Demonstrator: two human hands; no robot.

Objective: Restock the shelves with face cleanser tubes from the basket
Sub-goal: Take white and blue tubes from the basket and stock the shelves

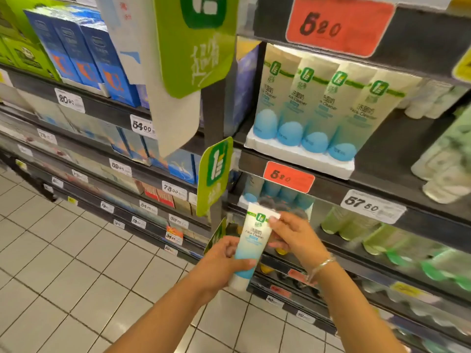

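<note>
The left hand [224, 261] and right hand [293, 235] are gripping one cleanser tube [251, 244], at six o'clock below the white tray [300, 159] holding four tubes [321, 105].

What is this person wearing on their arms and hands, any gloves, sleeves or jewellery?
No gloves and no sleeves show: both forearms are bare as far as the picture reaches. The right hand has a thin silvery bracelet round the wrist. The left hand and its wrist show no jewellery. No rings are plainly visible on either hand.
</note>
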